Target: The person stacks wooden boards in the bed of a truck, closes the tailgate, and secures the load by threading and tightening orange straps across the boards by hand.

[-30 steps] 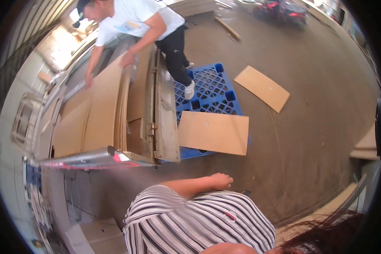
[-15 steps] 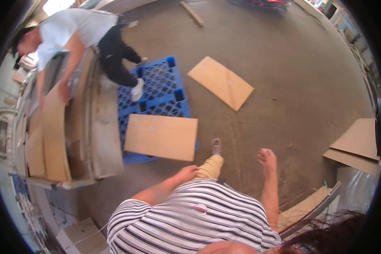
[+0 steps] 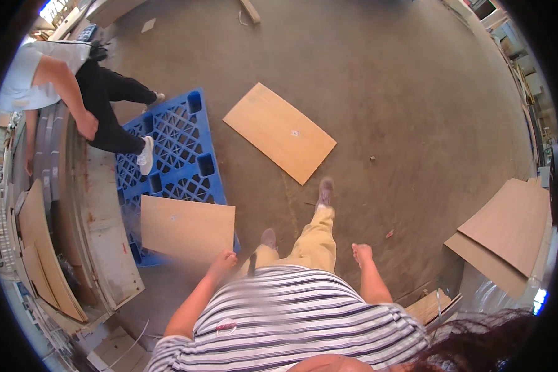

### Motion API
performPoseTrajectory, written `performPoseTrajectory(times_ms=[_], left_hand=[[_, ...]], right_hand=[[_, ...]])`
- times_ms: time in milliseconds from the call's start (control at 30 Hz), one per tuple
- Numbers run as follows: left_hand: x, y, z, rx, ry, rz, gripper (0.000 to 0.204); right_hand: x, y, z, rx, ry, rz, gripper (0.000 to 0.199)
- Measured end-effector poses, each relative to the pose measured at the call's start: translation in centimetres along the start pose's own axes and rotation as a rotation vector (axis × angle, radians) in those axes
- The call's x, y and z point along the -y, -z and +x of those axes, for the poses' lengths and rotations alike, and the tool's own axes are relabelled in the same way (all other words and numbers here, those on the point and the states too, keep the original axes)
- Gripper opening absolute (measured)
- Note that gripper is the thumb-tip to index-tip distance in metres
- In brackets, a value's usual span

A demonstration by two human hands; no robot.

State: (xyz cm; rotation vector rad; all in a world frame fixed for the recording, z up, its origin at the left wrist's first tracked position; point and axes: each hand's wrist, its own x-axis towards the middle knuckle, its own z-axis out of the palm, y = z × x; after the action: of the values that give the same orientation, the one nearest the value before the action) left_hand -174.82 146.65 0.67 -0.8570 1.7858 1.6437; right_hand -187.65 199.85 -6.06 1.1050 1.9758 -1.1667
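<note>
My left hand [image 3: 222, 265], its fingers curled in loosely, hangs in front of my waist. In the picture it overlaps the lower right corner of a brown rectangular board [image 3: 186, 226]; I cannot see that it touches it. That board lies on a blue plastic pallet [image 3: 211, 162]. My right hand [image 3: 363, 253] hangs over the floor to the right of my legs, fingers curled with nothing visible in them. Ahead, a second brown board [image 3: 280, 131] lies flat and aslant on the floor. Small pale marks show on both boards.
On the left, a co-worker [image 3: 31, 74] in a white shirt and black trousers steps on the pallet beside a long open-topped bin [image 3: 102, 229] holding brown sheets [image 3: 40, 248]. Stacked brown sheets [image 3: 502, 229] lie at the right. A wooden strip [image 3: 250, 11] lies far ahead.
My view has shifted, and the pallet, its board and the bin now sit further left. Both my feet now show. The co-worker stands more upright, one hand off the brown sheets.
</note>
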Motion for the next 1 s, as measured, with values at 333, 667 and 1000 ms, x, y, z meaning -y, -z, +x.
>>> performPoseTrajectory(times_ms=[333, 667, 1000], left_hand=[[1.8, -16.5, 25.2, -0.139, 0.436, -0.610, 0.035], [2.1, -26.2, 58.0, -0.239, 0.509, -0.692, 0.069], [3.7, -27.4, 66.8, -0.557, 0.451, -0.692, 0.032]], right_hand=[[24.5, -13.0, 35.5, 0.189, 0.412, -0.719, 0.038], [30.4, -22.5, 63.8, 0.327, 0.676, -1.019, 0.074], [32.2, -26.6, 66.5, 0.130, 0.630, -0.943, 0.064]])
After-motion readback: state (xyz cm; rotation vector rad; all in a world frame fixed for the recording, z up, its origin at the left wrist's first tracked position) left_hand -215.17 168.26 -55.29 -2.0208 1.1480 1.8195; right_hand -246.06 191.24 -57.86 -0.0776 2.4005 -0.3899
